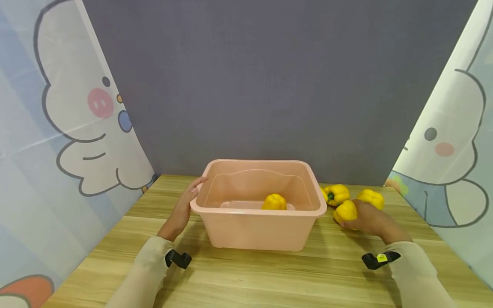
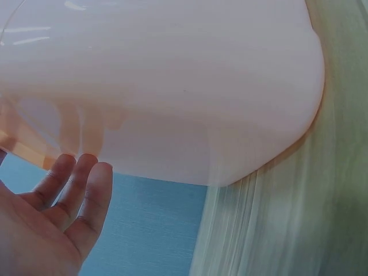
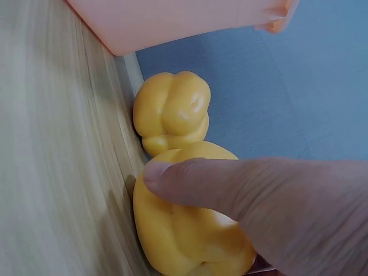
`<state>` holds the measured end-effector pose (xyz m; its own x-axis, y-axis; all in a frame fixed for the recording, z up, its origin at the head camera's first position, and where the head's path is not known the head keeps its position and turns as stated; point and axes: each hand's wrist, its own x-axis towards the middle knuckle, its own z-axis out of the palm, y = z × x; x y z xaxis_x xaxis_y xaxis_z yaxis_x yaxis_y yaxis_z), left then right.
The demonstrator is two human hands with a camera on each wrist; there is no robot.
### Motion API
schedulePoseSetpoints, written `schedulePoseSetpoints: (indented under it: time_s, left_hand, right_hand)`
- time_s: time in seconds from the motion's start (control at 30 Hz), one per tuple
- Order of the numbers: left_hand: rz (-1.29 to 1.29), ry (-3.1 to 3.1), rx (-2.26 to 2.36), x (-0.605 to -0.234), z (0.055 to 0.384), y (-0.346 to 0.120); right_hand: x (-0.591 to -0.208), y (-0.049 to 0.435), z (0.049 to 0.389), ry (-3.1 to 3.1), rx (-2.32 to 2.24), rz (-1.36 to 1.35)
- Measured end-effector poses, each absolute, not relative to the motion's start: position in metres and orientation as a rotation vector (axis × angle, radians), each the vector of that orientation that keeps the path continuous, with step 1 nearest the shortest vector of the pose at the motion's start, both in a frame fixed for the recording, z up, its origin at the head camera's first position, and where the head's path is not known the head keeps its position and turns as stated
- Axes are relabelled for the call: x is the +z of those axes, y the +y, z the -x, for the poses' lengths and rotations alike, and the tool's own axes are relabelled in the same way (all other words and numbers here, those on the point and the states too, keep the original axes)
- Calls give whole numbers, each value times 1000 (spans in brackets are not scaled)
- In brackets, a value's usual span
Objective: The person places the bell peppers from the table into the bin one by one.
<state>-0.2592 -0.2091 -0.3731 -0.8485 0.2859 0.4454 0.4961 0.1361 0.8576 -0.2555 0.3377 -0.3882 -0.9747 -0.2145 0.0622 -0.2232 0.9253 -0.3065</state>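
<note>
A pink plastic bin (image 1: pixel 258 231) stands on the wooden table in front of me. My left hand (image 1: pixel 185 209) rests at its left rim; in the left wrist view the fingers (image 2: pixel 95 195) are extended, with their tips right at the outer wall. One yellow bell pepper (image 1: pixel 274 202) lies inside the bin, its lower part hidden by the front wall. To the right of the bin, my right hand (image 1: pixel 371 220) grips another yellow bell pepper (image 1: pixel 345 212) low at the tabletop. The thumb (image 3: pixel 190 181) lies across that pepper in the right wrist view.
Behind the held pepper is a yellow bell pepper (image 1: pixel 337 194) with a green stem, and another yellow pepper (image 1: pixel 373 197) lies to its right. A further yellow piece shows partly behind the bin's right side. A dark grey panel (image 1: pixel 262 85) rises at the table's back edge.
</note>
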Motion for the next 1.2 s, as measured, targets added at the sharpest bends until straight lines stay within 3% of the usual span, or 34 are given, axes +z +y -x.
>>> schedulePoseSetpoints:
  time_s: [1.2]
  left_hand:
    - [772,-2198,-1881,-371,260,-209]
  right_hand:
    - [-393,342,254,-2998,577,-381]
